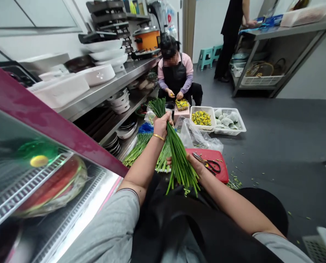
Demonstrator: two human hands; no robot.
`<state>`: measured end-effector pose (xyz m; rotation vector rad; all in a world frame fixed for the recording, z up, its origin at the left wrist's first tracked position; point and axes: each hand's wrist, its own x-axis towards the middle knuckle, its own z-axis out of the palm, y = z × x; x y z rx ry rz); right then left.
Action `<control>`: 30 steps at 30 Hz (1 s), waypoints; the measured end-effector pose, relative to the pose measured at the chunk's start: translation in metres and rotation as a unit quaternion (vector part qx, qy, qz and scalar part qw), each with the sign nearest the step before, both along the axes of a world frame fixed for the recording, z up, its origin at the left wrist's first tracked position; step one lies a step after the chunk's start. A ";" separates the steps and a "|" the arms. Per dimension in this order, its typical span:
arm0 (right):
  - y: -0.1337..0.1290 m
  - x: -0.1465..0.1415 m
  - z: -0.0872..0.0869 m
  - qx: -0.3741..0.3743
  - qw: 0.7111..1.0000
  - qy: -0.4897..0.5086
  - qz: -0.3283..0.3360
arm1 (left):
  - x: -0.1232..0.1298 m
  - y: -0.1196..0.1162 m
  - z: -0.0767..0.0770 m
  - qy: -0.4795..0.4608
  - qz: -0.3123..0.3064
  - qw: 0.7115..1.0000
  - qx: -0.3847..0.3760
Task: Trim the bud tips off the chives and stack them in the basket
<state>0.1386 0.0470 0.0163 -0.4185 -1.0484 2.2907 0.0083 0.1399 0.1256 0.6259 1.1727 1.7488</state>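
My left hand (163,125) is closed round the upper part of a bunch of chives (180,160), long green stems whose darker tips stick out above the fist. The cut ends spread down toward my lap. Lower on the bunch, my right hand (195,164) cups it from the right, with fingertips showing on its left side. Beyond my forearms lie more chives (139,148) in loose piles, partly hidden by my left arm. A red cutting board (222,171) sits just past my right hand, with black-handled scissors (210,165) resting on it.
A seated person (176,73) handles yellow flowers ahead. White baskets hold yellow flowers (201,118) and net-wrapped produce (228,119). A clear plastic bag (199,135) lies nearer. Steel shelving (135,78) and a glass-fronted cabinet (97,146) flank my left. Another person (231,36) stands at a counter.
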 end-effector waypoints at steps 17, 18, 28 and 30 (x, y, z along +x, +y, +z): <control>0.034 -0.015 -0.057 -0.008 0.976 0.188 0.108 | -0.014 -0.006 -0.067 -0.115 -0.454 0.878 0.101; 0.037 -0.016 -0.059 0.002 0.974 0.190 0.121 | -0.012 -0.011 -0.076 -0.115 -0.479 0.864 0.101; 0.068 -0.016 -0.089 -0.029 0.986 -0.138 0.088 | -0.023 0.006 -0.126 -0.100 -0.356 0.929 -0.035; 0.070 -0.008 -0.104 0.009 0.965 -0.257 0.049 | -0.047 0.027 -0.137 -0.071 -0.272 0.955 -0.094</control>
